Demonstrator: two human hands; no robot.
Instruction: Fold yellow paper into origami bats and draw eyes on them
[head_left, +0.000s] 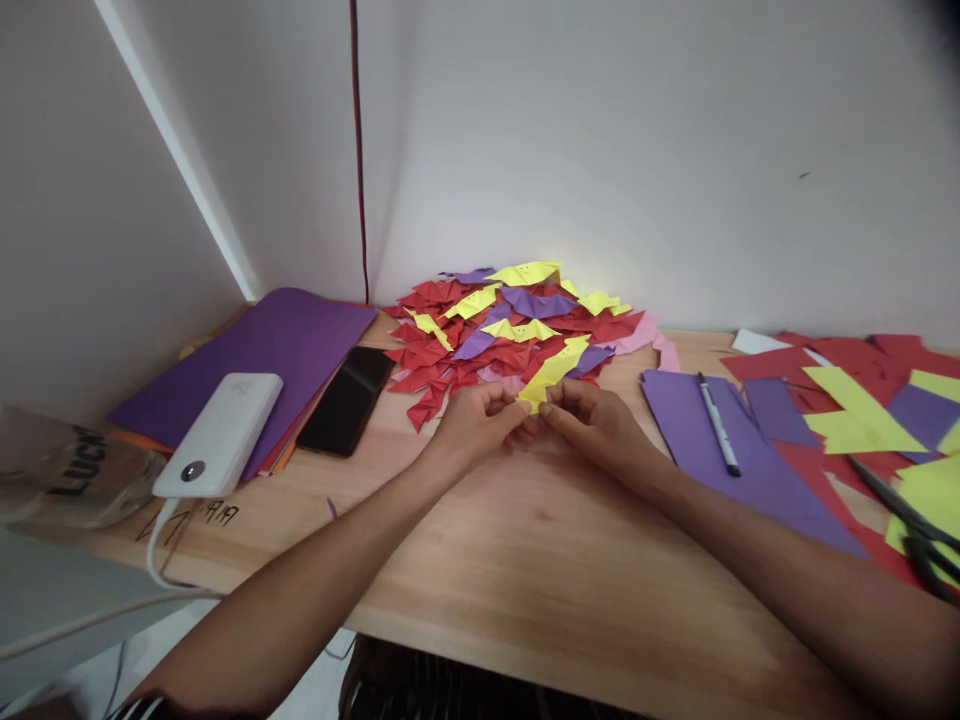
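Observation:
Both of my hands meet at the middle of the wooden table [480, 560], pinching a folded piece of yellow paper [553, 372]. My left hand [484, 420] grips its near end from the left, thumb on top. From the right, my right hand [596, 420] pinches the same end, its thumb close to the other thumb. The paper's far end points up and to the right. Just behind it lies a heap of folded paper pieces [517, 325] in red, yellow, purple and pink, some with small dots drawn on them.
On the left, a white power bank [221, 435] with a cable rests on purple sheets [262, 340], beside a black phone [346, 402]. To the right, a pen [718, 425] lies on purple paper [675, 400]. Scissors [911, 520] and coloured scraps [862, 410] lie farther right.

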